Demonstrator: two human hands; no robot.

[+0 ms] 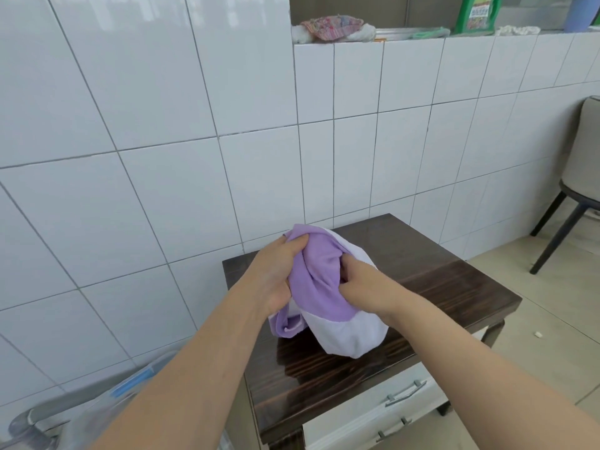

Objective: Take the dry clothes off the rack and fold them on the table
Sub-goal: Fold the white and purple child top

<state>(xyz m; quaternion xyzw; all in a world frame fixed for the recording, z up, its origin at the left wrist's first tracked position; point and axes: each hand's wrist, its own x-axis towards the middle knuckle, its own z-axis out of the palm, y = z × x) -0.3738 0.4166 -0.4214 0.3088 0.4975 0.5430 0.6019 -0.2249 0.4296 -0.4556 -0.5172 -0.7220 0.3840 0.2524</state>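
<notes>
left hand [280, 271]: fingers curled into the purple cloth [319, 274], gripping it | right hand [363, 282]: clutching the same cloth from the other side | cloth: bunched between both hands, white lower part resting on the dark wooden table [454, 287] by the tiled wall [162, 157]

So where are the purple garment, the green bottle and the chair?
purple garment [319, 274]: head view, bunched purple fabric between the hands.
green bottle [477, 13]: head view, its label, on the ledge.
chair [581, 151]: head view, grey backrest at right edge.
</notes>
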